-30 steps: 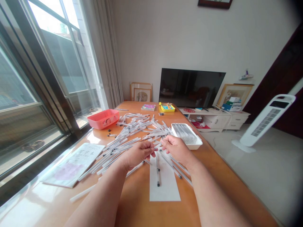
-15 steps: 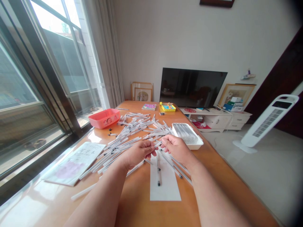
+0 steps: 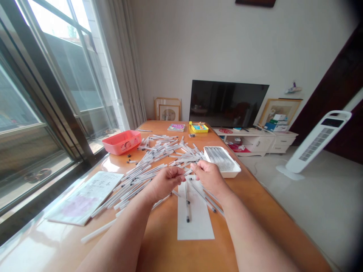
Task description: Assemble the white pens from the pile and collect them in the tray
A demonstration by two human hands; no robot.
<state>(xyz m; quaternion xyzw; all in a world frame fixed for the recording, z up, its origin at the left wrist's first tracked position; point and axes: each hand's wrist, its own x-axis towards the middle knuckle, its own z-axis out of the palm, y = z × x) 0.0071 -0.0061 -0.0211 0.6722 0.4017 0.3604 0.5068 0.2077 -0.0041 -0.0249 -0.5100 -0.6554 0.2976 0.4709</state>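
Observation:
Both my hands meet above the table, fingers pinched. My left hand (image 3: 167, 183) grips one end of a white pen (image 3: 188, 172), and my right hand (image 3: 209, 176) is closed at its other end; the fingers hide most of it. Below them lies a white sheet of paper (image 3: 195, 228) with a black-tipped pen (image 3: 187, 211) on it. Many white pen barrels (image 3: 141, 170), some with black ends, are scattered in a heap beyond and left of my hands. Just past my right hand stands a white tray (image 3: 231, 174) holding a row of pens.
A red plastic basket (image 3: 120, 145) stands at the left edge, with small black caps (image 3: 129, 155) near it. A notebook (image 3: 85, 200) lies front left. Farther back are a purple booklet (image 3: 176, 127) and a yellow box (image 3: 199, 129). A tower fan (image 3: 317, 141) stands right.
The view has shifted slightly, moving everything a little left. My hands stay together on the pen, their fingers changing only slightly.

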